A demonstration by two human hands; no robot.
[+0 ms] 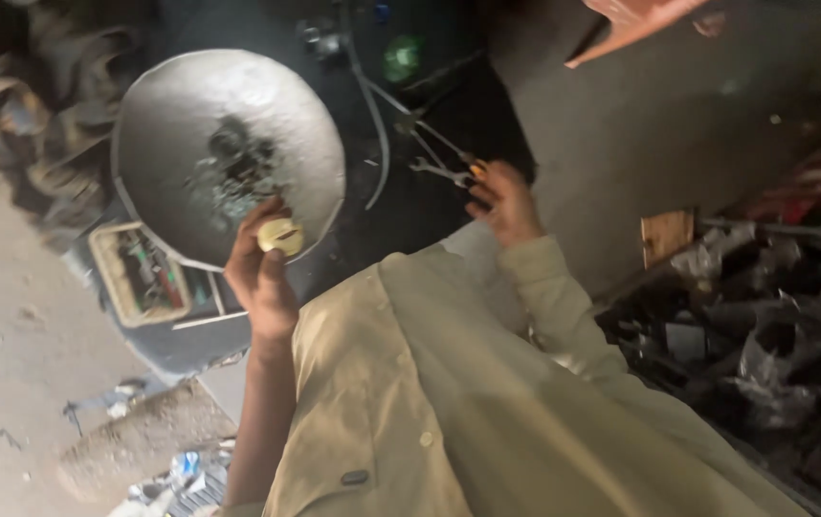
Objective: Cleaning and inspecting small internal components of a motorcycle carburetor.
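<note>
Pliers [441, 158] with a yellow-tipped handle sit in the right hand [504, 203], and a small pale yellowish piece [281, 236] sits in the left hand [259, 268]; there is only the head view to go by, and it is tilted and blurred.

Taking the round metal pan [229, 153] as the landmark: the left hand is raised right at the pan's lower rim, fingers curled narrowly around the pale piece, which overlaps that rim in the picture; whether it touches the pan I cannot tell. The pan holds a dark cluster of small parts [233, 168] near its middle. The right hand is off to the right of the pan, well apart from it, closed on the pliers' handles. Their long axis runs from that hand up and leftward toward the pan, jaws pointing away from the body. So the left hand is much nearer the pan.

Below the pan lies a shallow pale-rimmed tray of tools [138, 273]. Far right of it, a heap of dark scrap [774, 316] and a small tan board [667, 235]. No label is legible.
</note>
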